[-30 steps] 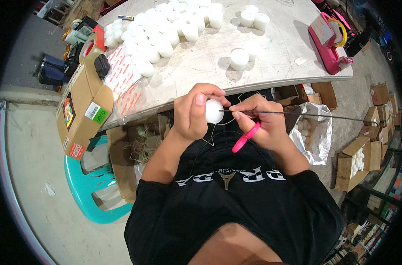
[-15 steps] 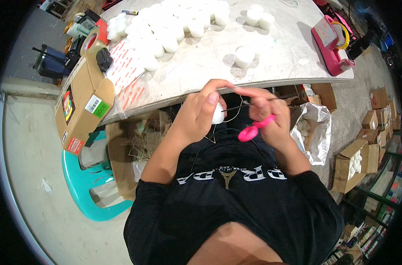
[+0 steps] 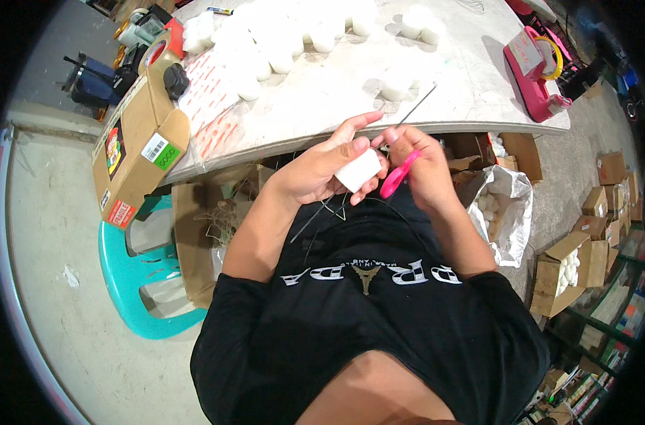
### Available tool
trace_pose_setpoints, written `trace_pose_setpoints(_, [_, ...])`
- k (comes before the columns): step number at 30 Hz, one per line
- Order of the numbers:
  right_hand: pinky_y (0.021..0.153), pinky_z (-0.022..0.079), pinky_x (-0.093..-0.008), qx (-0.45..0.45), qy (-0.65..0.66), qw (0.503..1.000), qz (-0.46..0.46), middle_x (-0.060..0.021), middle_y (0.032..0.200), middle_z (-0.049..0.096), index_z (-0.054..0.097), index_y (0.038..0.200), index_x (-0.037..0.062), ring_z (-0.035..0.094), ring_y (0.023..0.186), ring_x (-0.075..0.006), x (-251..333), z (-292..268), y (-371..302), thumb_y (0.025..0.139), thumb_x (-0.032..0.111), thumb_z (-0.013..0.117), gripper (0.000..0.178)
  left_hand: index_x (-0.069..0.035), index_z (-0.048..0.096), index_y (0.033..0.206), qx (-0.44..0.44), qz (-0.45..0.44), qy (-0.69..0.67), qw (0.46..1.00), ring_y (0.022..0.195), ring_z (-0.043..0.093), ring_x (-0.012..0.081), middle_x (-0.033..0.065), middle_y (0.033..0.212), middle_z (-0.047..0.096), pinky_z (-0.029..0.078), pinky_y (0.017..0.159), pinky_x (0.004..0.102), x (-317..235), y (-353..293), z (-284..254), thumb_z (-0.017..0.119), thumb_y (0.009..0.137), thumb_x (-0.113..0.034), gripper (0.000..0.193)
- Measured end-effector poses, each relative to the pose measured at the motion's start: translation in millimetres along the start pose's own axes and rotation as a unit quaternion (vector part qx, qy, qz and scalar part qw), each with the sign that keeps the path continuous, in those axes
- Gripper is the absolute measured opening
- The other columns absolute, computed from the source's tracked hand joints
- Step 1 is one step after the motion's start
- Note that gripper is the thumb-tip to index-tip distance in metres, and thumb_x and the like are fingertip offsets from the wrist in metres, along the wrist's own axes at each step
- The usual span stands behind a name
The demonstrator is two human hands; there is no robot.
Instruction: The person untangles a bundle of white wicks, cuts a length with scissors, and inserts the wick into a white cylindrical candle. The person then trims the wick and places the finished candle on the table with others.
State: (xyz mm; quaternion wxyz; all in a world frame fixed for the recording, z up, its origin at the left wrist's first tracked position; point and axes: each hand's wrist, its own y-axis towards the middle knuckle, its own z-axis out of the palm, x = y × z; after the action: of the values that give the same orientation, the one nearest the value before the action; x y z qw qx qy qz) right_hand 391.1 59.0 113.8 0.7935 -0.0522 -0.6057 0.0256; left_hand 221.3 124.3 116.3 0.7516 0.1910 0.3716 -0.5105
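A white candle [image 3: 359, 171], a short cylinder, lies in my left hand [image 3: 326, 166], whose thumb presses on its side and whose forefinger reaches out. My right hand [image 3: 421, 166] is closed beside it, fingertips pinched together near the candle's far end. From those fingers a thin dark rod [image 3: 416, 106] slants up over the table edge. Pink handle loops [image 3: 399, 176], like those of small scissors, hang at the right hand; any blades are hidden. Below the left hand a second thin dark length [image 3: 308, 224] shows; whether it belongs to the same rod I cannot tell.
Many white candles [image 3: 280, 60] crowd the table [image 3: 322, 92]. A pink tape dispenser [image 3: 531, 74] stands at its right, a cardboard box [image 3: 139, 145] at its left corner. A teal chair [image 3: 117, 283] carries a box of strings [image 3: 195, 248]. A white-lined box [image 3: 510, 212] stands right.
The candle has turned so its side shows in my left palm. My right hand has come closer to it, and the rod has swung from nearly level to pointing up and away.
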Motion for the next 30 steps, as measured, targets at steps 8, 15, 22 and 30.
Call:
trace_pose_setpoints(8, [0.046, 0.032, -0.0204, -0.324, 0.199, 0.916, -0.129, 0.0036, 0.067, 0.049, 0.055, 0.1, 0.0084, 0.045, 0.057, -0.0045, 41.2, -99.7, 38.6, 0.095, 0.023, 0.051, 0.016, -0.002, 0.033, 0.134, -0.008, -0.062, 0.129, 0.99, 0.074, 0.055, 0.0105, 0.008, 0.094, 0.056, 0.047, 0.059, 0.0238, 7.4, -32.4, -23.5, 0.051, 0.095, -0.029, 0.05])
trace_pose_setpoints(15, [0.045, 0.028, -0.0243, -0.357, 0.343, 0.855, -0.155, 0.0003, 0.068, 0.044, 0.055, 0.093, 0.0042, 0.035, 0.052, -0.0097, 33.8, -121.0, 97.1, 0.088, 0.001, 0.038, 0.017, -0.003, 0.038, 0.129, -0.144, -0.038, 0.193, 0.97, 0.075, 0.054, 0.0102, 0.0064, 0.097, 0.055, 0.047, 0.059, 0.0236, 33.5, -13.0, -26.7, 0.053, 0.094, -0.021, 0.042])
trace_pose_setpoints(22, [0.044, 0.027, -0.0237, -0.352, 0.336, 0.866, -0.118, 0.0001, 0.067, 0.042, 0.047, 0.08, 0.0057, 0.032, 0.05, -0.0098, 23.3, -131.6, 96.8, 0.093, 0.009, 0.041, 0.015, -0.002, 0.037, 0.128, -0.167, -0.025, 0.205, 0.964, 0.081, 0.055, 0.0126, 0.0094, 0.105, 0.05, 0.05, 0.065, 0.0258, 39.7, -12.9, -32.9, 0.053, 0.092, -0.015, 0.042])
trace_pose_setpoints(30, [0.052, 0.038, -0.0204, 0.039, 0.054, 0.995, -0.076, -0.0031, 0.078, 0.06, 0.061, 0.106, 0.0009, 0.048, 0.06, -0.0067, 25.5, -50.9, 8.6, 0.093, 0.015, 0.054, 0.019, 0.001, 0.035, 0.13, -0.164, 0.139, 0.309, 0.926, 0.103, 0.058, 0.0208, 0.0075, 0.114, 0.045, 0.051, 0.085, 0.0316, 31.9, -14.0, -9.4, 0.062, 0.082, -0.002, 0.056])
